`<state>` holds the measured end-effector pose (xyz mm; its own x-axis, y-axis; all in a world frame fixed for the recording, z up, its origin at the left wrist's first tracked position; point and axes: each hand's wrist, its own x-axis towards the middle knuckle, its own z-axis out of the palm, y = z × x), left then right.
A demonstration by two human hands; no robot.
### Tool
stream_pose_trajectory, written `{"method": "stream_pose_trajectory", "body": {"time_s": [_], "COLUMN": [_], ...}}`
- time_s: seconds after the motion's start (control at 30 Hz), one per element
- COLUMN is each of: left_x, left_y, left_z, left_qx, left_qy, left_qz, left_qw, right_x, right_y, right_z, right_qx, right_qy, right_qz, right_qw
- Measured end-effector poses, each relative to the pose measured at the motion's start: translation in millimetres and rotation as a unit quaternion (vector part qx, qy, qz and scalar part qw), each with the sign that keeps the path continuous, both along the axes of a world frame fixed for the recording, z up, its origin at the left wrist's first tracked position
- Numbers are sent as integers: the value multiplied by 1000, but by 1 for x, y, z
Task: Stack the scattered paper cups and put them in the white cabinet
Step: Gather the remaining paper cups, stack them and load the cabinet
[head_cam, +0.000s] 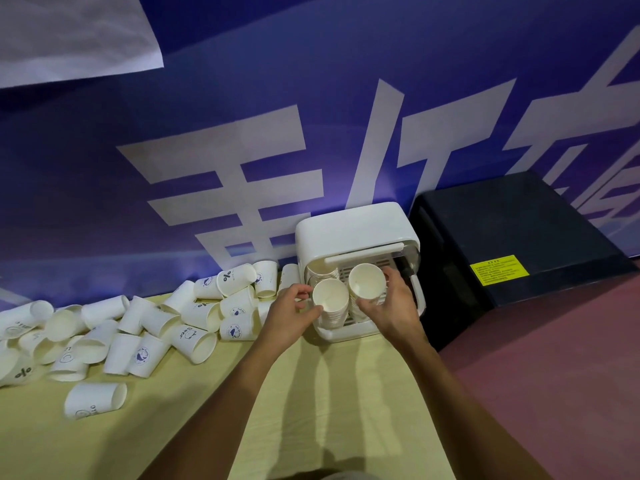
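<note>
The small white cabinet (353, 226) stands at the back of the table with its clear front lid raised. Two stacks of white paper cups stand upright in its open front. My left hand (289, 311) grips the left stack (330, 299) with thumb and fingers round its rim. My right hand (391, 306) curls round the right stack (367, 282), which stands a little deeper inside. Another stack shows at the cabinet's back left, partly hidden. Several loose paper cups (145, 327) lie scattered on their sides to the left.
A yellow cloth (311, 393) covers the table. A black box (512, 244) with a yellow label sits right of the cabinet on a reddish surface. A blue banner with large white characters (242, 133) backs the table. One cup (95, 400) lies alone near the front left.
</note>
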<state>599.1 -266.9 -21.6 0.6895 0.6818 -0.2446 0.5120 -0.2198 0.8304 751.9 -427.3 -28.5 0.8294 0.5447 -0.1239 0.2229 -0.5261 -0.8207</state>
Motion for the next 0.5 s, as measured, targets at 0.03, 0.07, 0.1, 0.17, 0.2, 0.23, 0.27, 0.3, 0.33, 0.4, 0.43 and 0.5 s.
{"method": "stream_pose_trajectory", "body": {"time_s": [0.03, 0.07, 0.1, 0.17, 0.2, 0.23, 0.27, 0.3, 0.33, 0.4, 0.43, 0.5], "left_x": [1, 2, 3, 5, 6, 6, 6, 7, 7, 7, 7, 7], "left_y": [1, 1, 2, 2, 3, 3, 3, 3, 3, 2, 2, 3], "left_z": [0, -1, -1, -2, -3, -5, -6, -7, -8, -10, -11, -13], "left_qx": [-2, -3, -4, -6, -8, -11, -14, -17, -19, -19, -20, -22], "left_qy": [2, 3, 3, 3, 5, 5, 5, 6, 6, 6, 6, 7], "left_qz": [1, 2, 2, 3, 3, 4, 5, 6, 5, 5, 7, 10], "left_qw": [1000, 1000, 1000, 1000, 1000, 1000, 1000, 1000, 1000, 1000, 1000, 1000], "right_x": [0, 0, -1, -2, -2, -2, -3, -3, -2, -2, -1, -2], "right_y": [3, 4, 6, 8, 8, 8, 8, 9, 9, 10, 11, 12], "right_z": [-2, -3, -5, -8, -10, -12, -14, -16, -17, -19, -21, -24], "right_qx": [-11, -18, -23, -32, -36, -39, -42, -47, -52, -57, -61, -75], "right_qy": [3, 2, -6, -25, -30, -31, -32, -33, -32, -14, -3, 11], "right_qz": [1, 0, 0, -1, 0, 1, 1, 0, 0, 3, 7, 16], "right_qw": [1000, 1000, 1000, 999, 999, 999, 999, 998, 998, 998, 998, 997]}}
